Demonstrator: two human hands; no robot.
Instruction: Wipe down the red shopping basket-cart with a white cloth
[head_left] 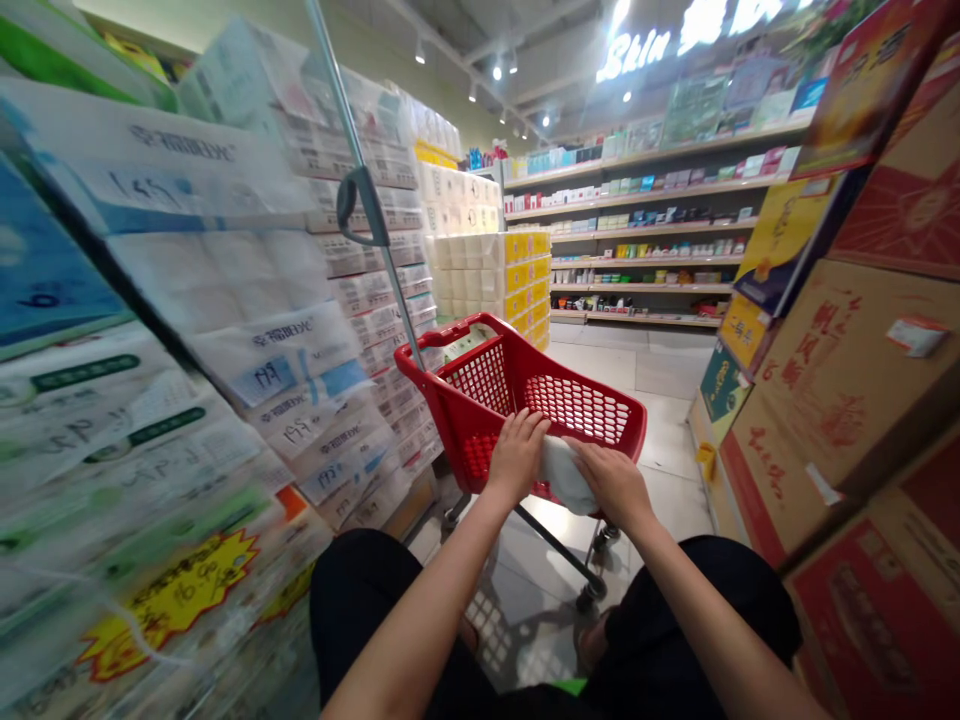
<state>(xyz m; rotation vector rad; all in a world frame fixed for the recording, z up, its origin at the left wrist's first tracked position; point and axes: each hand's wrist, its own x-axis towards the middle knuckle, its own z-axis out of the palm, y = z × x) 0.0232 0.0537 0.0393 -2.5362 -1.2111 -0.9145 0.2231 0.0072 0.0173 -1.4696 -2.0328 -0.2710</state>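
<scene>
A red plastic shopping cart point(480, 385) stands in the aisle just in front of me. My left hand point(516, 455) rests on its near rim with fingers curled over the edge. My right hand point(613, 483) lies on the same rim, closed around a white cloth point(564, 475) bunched between the two hands. The left hand's fingers touch the cloth too. My knees in dark trousers show below the cart.
Stacked packs of tissue paper point(247, 330) wall the left side, with yellow price tags point(180, 595) low down. Cardboard boxes point(847, 400) pile up on the right. A metal pole point(360, 190) rises beside the cart. Product shelves point(645, 240) line the far end of the tiled aisle.
</scene>
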